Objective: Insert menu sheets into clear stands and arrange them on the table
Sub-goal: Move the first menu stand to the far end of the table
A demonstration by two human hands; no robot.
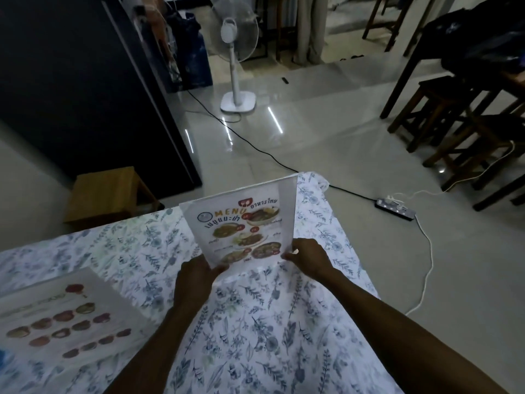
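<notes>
Far left, near my edge of the surface (pixel 255 322): a second menu sheet (pixel 61 322) lies flat on the floral cloth, print up, blurred. It is well apart from both hands and not in a stand that I can make out.

Left hand (pixel 196 277): fingers closed on the lower left corner of the clear stand (pixel 287 211), thumb side over the front face. The fingertips themselves are hidden behind the sheet's edge, so I judge the pinch from the hand's curl.

Centre: the menu sheet (pixel 241 228) sits inside the stand, printed side toward me, headline at the top. The stand's long axis runs up and away from me, leaning back a little toward the far edge of the surface. Its foot is at my fingers; whether the foot already rests on the cloth or is just above it I cannot tell.

Right hand (pixel 308 255): fingers closed on the lower right corner, a pinch on the bottom edge.

Both hands are level at the base, one per corner, equally near. The stand rises straight up from between them, so the next move, as I judge it, turns on the base: lower it square onto the cloth, near the far corner, then let go with both hands together so it does not tip.

Risk: the far right corner of the surface is close behind the stand.
</notes>
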